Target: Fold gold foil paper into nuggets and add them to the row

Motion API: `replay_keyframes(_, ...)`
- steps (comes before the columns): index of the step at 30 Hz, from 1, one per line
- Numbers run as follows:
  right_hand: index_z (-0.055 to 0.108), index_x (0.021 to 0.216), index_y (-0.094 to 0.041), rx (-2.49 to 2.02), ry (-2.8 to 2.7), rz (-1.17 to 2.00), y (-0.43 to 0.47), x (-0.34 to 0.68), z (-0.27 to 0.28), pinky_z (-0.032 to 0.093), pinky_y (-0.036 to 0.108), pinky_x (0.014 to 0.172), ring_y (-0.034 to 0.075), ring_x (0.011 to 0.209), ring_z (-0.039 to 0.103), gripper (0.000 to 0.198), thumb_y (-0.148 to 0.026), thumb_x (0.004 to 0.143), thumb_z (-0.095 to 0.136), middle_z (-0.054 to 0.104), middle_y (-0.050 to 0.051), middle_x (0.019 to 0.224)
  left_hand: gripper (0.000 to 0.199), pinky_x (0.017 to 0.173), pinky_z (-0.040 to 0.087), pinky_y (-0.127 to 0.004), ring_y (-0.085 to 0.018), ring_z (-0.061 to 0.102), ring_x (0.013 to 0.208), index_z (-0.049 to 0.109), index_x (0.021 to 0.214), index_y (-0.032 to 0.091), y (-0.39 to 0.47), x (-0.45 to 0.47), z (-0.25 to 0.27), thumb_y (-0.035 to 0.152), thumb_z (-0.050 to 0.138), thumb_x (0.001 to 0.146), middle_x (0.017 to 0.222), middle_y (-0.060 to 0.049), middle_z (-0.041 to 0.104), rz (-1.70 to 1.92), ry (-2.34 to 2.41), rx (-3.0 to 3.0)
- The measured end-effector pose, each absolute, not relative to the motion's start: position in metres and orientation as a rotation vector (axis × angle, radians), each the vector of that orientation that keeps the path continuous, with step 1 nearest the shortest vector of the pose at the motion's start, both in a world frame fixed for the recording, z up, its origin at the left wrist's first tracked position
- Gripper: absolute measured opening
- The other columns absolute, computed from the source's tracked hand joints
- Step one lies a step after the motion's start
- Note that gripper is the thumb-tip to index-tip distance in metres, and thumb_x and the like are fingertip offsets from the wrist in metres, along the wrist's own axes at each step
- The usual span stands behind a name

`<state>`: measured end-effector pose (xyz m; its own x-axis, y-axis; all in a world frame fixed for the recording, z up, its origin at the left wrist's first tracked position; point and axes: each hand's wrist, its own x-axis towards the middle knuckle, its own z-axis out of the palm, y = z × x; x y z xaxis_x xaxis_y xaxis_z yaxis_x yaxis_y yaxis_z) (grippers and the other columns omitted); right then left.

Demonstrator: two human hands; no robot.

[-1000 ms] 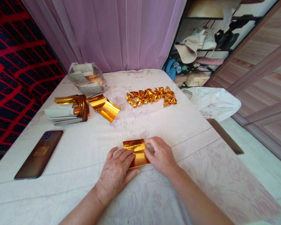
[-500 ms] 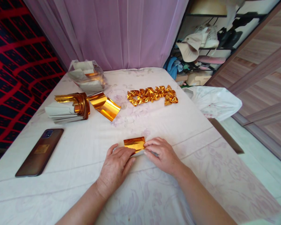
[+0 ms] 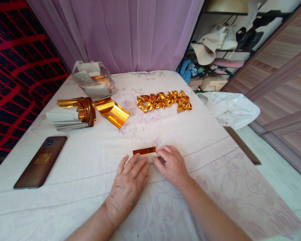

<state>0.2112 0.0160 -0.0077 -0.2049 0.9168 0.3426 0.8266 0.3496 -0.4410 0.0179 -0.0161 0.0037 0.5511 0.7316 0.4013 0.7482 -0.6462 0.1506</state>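
Note:
On the table in front of me lies a sheet of gold foil paper (image 3: pixel 144 151), its near part folded over so that the pale back shows below a gold strip. My left hand (image 3: pixel 129 180) rests on the folded part with its fingers stretched out flat. At the sheet's right end, my right hand (image 3: pixel 172 164) has thumb and fingers bent in and closed on the edge. Beyond, several folded gold pieces (image 3: pixel 163 101) sit in a row. To the left are a stack of gold and white sheets (image 3: pixel 67 117) and a loose gold sheet (image 3: pixel 114 113).
A brown phone (image 3: pixel 41 162) lies at the left of the cloth-covered table (image 3: pixel 95 204). A clear plastic bag of paper (image 3: pixel 91 78) stands at the back left. Right of the table are a white bag (image 3: pixel 233 108) and a shelf of clothes and hats (image 3: pixel 205 50).
The near part of the gold sheet has been folded over, away from me, so its pale back now shows. My left hand has moved slightly to the right, its fingers flatter and more spread.

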Motion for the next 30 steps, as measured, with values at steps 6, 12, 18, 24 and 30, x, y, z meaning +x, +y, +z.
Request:
replay_keyframes(6, 0.061, 0.069, -0.021, -1.517, -2.043, 0.211, 0.016, 0.211, -0.010, 0.045, 0.033, 0.078, 0.020, 0.081, 0.058, 0.015, -0.020, 0.084, 0.059, 0.064, 0.004, 0.080, 0.042, 0.103, 0.048, -0.045, -0.027, 0.057, 0.121, 0.055, 0.130, 0.011, -0.030, 0.027, -0.007, 0.034, 0.049, 0.096, 0.128, -0.012, 0.065, -0.599, -1.292, -2.858)
replay_keyframes(12, 0.060, 0.070, -0.021, -1.513, -2.038, 0.209, 0.016, 0.210, -0.010, 0.044, 0.033, 0.077, 0.019, 0.081, 0.058, 0.015, -0.022, 0.085, 0.058, 0.064, 0.004, 0.080, 0.045, 0.104, 0.048, -0.046, -0.028, 0.056, 0.123, 0.053, 0.132, 0.011, -0.028, 0.025, -0.011, 0.037, 0.051, 0.095, 0.133, -0.015, 0.060, -0.584, -1.326, -2.879)
replay_keyframes(18, 0.059, 0.069, -0.022, -1.517, -2.033, 0.209, 0.016, 0.210, -0.010, 0.044, 0.033, 0.077, 0.019, 0.080, 0.058, 0.016, -0.021, 0.084, 0.058, 0.064, 0.004, 0.079, 0.046, 0.105, 0.048, -0.047, -0.028, 0.056, 0.123, 0.052, 0.132, 0.012, -0.027, 0.024, -0.012, 0.038, 0.052, 0.094, 0.132, -0.015, 0.061, -0.577, -1.344, -2.904)
replay_keyframes(24, 0.059, 0.069, -0.022, -1.544, -2.040, 0.195, 0.016, 0.209, -0.010, 0.044, 0.033, 0.076, 0.020, 0.079, 0.057, 0.015, -0.021, 0.084, 0.059, 0.062, 0.004, 0.078, 0.046, 0.106, 0.046, -0.048, -0.027, 0.055, 0.124, 0.051, 0.134, 0.015, -0.026, 0.024, -0.011, 0.037, 0.053, 0.094, 0.133, -0.014, 0.060, -0.596, -1.379, -2.937)
replay_keyframes(30, 0.058, 0.075, -0.022, -1.599, -2.005, 0.197, 0.016, 0.208, -0.010, 0.044, 0.035, 0.080, 0.022, 0.085, 0.057, 0.007, -0.020, 0.081, 0.062, 0.063, 0.005, 0.084, 0.047, 0.105, 0.046, -0.048, -0.029, 0.056, 0.122, 0.052, 0.133, 0.013, -0.025, 0.025, -0.010, 0.038, 0.053, 0.094, 0.132, -0.015, 0.060, -0.577, -1.378, -2.925)
